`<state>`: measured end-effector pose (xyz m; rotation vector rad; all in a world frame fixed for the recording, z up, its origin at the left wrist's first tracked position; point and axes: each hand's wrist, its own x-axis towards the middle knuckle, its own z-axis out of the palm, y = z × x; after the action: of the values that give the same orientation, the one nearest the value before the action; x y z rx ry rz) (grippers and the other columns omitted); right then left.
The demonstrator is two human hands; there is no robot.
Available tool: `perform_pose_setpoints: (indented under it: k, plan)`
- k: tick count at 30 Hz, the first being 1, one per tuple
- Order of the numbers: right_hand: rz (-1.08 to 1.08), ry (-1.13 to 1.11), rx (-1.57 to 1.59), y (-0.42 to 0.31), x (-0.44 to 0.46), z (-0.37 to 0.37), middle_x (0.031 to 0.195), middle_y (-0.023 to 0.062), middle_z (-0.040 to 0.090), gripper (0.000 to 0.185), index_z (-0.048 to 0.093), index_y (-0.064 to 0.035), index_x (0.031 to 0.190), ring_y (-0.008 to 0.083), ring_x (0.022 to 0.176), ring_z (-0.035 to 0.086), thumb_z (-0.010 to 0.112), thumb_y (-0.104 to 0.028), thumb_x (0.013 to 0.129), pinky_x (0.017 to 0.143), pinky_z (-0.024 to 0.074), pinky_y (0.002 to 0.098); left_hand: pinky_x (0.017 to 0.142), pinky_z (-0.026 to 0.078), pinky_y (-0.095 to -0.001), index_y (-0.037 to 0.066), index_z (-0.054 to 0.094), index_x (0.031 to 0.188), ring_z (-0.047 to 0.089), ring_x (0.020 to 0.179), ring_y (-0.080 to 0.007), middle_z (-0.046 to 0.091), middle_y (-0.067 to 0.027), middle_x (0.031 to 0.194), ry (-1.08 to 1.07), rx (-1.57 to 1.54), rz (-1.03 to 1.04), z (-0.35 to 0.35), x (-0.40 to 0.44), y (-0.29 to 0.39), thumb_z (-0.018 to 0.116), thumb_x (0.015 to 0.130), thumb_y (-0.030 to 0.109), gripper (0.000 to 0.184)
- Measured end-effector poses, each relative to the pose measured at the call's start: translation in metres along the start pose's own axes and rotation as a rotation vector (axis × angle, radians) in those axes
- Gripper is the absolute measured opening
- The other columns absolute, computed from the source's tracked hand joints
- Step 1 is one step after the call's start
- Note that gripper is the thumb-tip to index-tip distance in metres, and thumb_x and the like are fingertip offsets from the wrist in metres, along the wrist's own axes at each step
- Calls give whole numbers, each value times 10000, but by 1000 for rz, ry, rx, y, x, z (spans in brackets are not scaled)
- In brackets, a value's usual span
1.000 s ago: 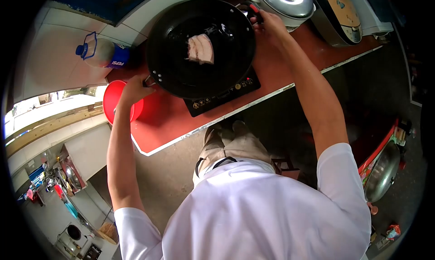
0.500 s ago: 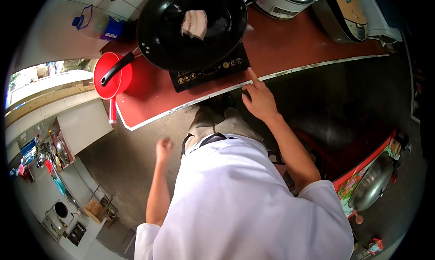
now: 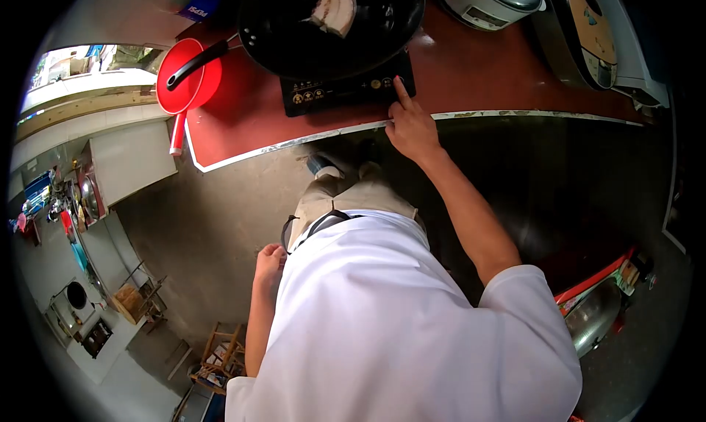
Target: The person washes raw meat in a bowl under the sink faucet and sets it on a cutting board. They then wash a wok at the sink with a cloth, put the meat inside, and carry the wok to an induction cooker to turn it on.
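Observation:
My right hand has its index finger stretched out, with the fingertip on the right part of the control panel of a black induction cooker. Its other fingers are curled and hold nothing. On the cooker stands a black wok with a long black handle pointing left. A pale piece of pork lies inside the wok. My left hand hangs low beside my waist, its fingers loosely curled with no object visible in them.
A red plastic dipper sits under the wok handle on the red counter. Behind it is a Pepsi bottle. A rice cooker and another appliance stand to the right. A metal basin is at lower right.
My right index finger has moved from the cooker's front right corner onto its panel. My left hand is nearer my waist. The view has shifted, so the counter appears higher.

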<state>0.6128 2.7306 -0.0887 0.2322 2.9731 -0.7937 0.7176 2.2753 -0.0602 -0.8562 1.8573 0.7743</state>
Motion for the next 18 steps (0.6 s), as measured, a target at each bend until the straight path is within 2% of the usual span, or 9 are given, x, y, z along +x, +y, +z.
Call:
perform_pose_setpoints:
  k: [2, 10, 15, 18]
  plan:
    - [-28, 40, 19, 0, 2, -1, 1472, 186, 383, 133, 588, -27, 833, 329, 938, 592, 630, -103, 733, 796, 501, 444, 599, 514, -291, 32, 612, 1086, 623, 707, -135, 635, -40, 823, 14, -38, 30, 1, 3, 8, 551, 938, 149, 198]
    - [-88, -15, 78, -31, -3, 4, 1464, 179, 392, 131, 572, -30, 811, 314, 908, 592, 632, -110, 728, 775, 509, 438, 619, 521, -296, 39, 608, 1116, 625, 723, -146, 642, -42, 904, -5, -12, 60, -8, 26, 0, 552, 954, 172, 217]
    - [-48, -5, -20, -36, 8, 20, 1457, 175, 401, 135, 573, -29, 818, 305, 910, 595, 633, -110, 729, 747, 521, 432, 632, 514, -293, 58, 617, 1113, 627, 739, -143, 646, -36, 924, -65, -127, 104, -26, 45, -26, 555, 949, 178, 213]
    - [-66, 26, -12, -40, 4, 17, 1452, 175, 405, 132, 568, -33, 818, 309, 910, 592, 633, -107, 731, 754, 520, 438, 631, 513, -293, 60, 619, 1111, 629, 742, -145, 645, -35, 928, -20, -21, 76, -30, 34, -17, 557, 948, 183, 213]
